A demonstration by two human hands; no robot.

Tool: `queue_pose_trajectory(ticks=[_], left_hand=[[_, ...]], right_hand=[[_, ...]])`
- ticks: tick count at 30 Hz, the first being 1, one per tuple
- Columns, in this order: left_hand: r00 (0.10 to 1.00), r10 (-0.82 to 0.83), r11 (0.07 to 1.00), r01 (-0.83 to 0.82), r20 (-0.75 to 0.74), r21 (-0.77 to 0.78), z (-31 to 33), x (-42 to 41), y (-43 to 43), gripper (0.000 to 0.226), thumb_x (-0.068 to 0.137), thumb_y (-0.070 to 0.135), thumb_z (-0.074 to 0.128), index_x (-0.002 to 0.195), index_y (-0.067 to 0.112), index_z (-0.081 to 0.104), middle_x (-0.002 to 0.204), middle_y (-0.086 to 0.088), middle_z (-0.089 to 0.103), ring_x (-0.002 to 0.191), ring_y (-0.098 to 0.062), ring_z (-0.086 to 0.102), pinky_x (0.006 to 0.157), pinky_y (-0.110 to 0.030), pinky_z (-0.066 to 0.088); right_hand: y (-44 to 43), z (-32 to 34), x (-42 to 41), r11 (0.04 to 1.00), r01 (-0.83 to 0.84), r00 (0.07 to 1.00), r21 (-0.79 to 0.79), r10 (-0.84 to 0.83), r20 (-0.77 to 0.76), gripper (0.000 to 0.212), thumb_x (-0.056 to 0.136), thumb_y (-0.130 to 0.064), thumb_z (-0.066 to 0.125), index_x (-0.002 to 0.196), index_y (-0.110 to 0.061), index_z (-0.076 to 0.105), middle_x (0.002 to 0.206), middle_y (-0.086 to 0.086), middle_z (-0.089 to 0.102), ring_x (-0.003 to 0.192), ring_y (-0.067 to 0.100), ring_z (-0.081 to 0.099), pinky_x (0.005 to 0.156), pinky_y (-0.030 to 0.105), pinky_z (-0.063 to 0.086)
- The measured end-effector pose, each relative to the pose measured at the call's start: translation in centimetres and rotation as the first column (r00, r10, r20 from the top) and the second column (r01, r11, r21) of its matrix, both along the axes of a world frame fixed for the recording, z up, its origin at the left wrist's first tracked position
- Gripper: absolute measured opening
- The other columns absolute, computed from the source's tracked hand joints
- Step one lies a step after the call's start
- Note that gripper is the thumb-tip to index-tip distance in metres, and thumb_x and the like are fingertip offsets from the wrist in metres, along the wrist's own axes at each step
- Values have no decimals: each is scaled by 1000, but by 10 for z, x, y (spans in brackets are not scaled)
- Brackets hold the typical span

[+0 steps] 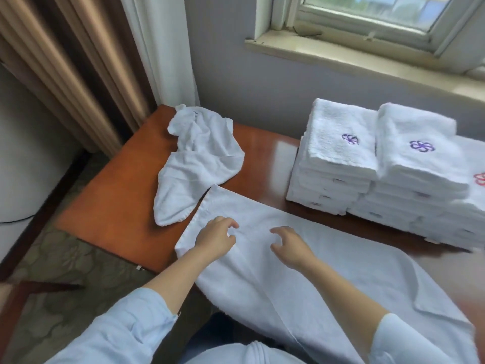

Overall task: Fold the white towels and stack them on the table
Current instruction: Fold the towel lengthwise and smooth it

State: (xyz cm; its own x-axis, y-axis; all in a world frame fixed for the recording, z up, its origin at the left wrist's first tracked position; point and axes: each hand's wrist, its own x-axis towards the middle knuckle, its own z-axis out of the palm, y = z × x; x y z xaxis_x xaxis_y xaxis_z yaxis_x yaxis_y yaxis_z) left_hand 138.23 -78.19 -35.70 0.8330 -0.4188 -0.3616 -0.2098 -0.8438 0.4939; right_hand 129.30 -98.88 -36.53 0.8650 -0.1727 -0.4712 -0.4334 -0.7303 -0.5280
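Observation:
A long white towel (328,261) lies flat across the brown table (115,190), its near part hanging over the table's front edge. My left hand (215,239) rests on the towel's left end with the fingers loosely curled. My right hand (290,246) hovers just beside it over the towel, fingers bent, holding nothing. A crumpled white towel (195,164) lies behind them at the table's left. At the right stand two stacks of folded white towels (338,158) (417,166), each topped with a purple flower emblem.
A third folded pile with a red emblem (475,195) sits at the far right edge. Wall and windowsill (341,53) run behind the table. Striped curtains (78,74) hang at the left. Patterned carpet (65,271) lies beside the table's left edge.

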Motion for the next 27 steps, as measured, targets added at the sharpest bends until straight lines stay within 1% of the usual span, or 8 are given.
queue_pose_trajectory(ticks=[3,7,14,19,21,23,25,27], left_hand=[[987,-159,987,159,-7,-8,-3,2,-37,33,92,23,56,124,31,59,130,5,53,122,-14,49,96,-31,45],[933,-359,933,358,-35,-29,-7,-4,-84,35,92,24,56,126,32,58,133,6,52,123,-13,49,95,-29,43],[774,-630,776,631,-54,-12,-8,-19,-140,40,92,23,55,131,30,55,138,5,49,127,-16,46,97,-30,42],[666,-744,667,745,-61,-7,-14,-41,-169,47,92,26,56,138,29,49,140,1,45,127,-18,46,100,-34,44],[635,-771,636,772,-51,2,-18,-52,-179,51,92,28,56,142,29,45,145,0,40,132,-20,41,103,-35,43],[619,-784,618,786,-51,28,-22,-64,-188,58,93,33,57,147,30,39,153,-3,32,140,-22,32,108,-35,36],[599,-798,593,800,-59,95,-28,-76,-198,65,94,42,56,152,32,29,161,-5,19,148,-25,17,117,-39,24],[601,-794,579,794,-93,185,-35,-86,-209,72,94,51,53,155,37,17,164,-3,3,151,-27,-1,120,-49,11]], right_hand=[[-20,2,-23,993,117,993,-20,-117,1,50,95,-24,51,144,-24,44,151,-2,37,131,17,44,99,27,40],[-43,6,-59,955,291,956,-50,-292,-3,51,95,-24,52,146,-22,43,151,-1,37,133,18,43,102,28,40],[-58,14,-112,837,542,839,-72,-544,-4,52,95,-23,53,146,-22,42,152,-1,37,135,18,41,106,32,40],[-65,17,-155,735,672,738,-89,-675,-2,54,94,-23,54,147,-23,41,153,-1,36,139,18,37,109,33,37],[-72,18,-171,702,705,706,-99,-709,0,56,94,-22,54,148,-23,39,153,0,36,139,19,37,110,35,37],[-83,16,-184,690,714,693,-116,-721,-21,59,94,-23,55,150,-22,36,154,0,35,140,21,35,111,38,36],[-96,12,-194,715,676,720,-176,-692,-49,62,94,-24,55,152,-20,33,156,3,32,143,23,29,113,38,32],[-112,5,-201,762,596,770,-254,-631,-88,64,94,-26,53,153,-21,29,159,5,25,146,25,22,115,37,28]])
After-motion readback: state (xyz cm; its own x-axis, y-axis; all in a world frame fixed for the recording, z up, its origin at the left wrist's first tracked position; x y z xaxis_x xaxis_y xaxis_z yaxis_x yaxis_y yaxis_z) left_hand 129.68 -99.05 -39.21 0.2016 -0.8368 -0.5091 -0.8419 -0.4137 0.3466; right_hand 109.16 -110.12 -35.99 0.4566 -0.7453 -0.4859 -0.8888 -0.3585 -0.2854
